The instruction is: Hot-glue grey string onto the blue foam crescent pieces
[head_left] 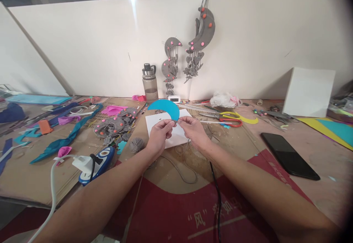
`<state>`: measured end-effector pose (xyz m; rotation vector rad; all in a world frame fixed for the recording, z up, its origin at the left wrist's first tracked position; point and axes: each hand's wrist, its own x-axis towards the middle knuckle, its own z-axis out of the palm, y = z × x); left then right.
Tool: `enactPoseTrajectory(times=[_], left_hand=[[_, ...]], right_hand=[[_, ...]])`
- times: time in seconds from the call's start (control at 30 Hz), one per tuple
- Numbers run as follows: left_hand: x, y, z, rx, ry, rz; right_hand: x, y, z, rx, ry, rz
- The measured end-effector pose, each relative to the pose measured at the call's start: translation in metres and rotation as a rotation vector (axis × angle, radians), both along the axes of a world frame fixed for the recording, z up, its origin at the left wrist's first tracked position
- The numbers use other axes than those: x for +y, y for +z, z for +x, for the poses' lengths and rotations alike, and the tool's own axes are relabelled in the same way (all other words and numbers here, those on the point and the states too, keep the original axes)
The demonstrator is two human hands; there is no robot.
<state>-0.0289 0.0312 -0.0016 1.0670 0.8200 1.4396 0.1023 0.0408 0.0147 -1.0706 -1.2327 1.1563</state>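
Observation:
A blue crescent cutout (pixel 168 106) is pinched at its lower tip by my left hand (pixel 160 134), thumb on top. Against that same tip, my right hand (pixel 193 129) has its thumb and fingers pressed together. Grey yarn (pixel 190 181) loops over the cardboard and rises to my right hand's fingers; the exact grip point is hidden. A sheet of white paper (pixel 176 139) lies beneath both hands. Left of my left hand sits a ball of grey yarn (pixel 136 145).
Grey crescent hangings (pixel 206 29) hang on the white wall. A bottle (pixel 150 85) stands behind the paper. Scissors (pixel 230 120) and a phone (pixel 288 154) lie to the right. On the left are a power strip (pixel 106 156), grey felt pieces (pixel 116 125) and blue fabric (pixel 63 140).

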Motion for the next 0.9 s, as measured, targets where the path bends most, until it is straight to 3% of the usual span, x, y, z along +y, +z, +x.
enactPoseTrajectory(times=[0.5,0.7,0.9], left_hand=[[0.005,-0.004,-0.001,-0.074,-0.081,-0.022],[0.0,-0.006,0.001,0.221,0.134,0.1],[-0.005,-0.006,0.004,0.381,0.159,0.16]], right_hand=[[0.0,-0.001,0.001,-0.045,0.02,0.042],[-0.003,0.001,0.0,-0.132,-0.032,0.125],[-0.009,-0.003,0.0,-0.278,-0.022,0.253]])
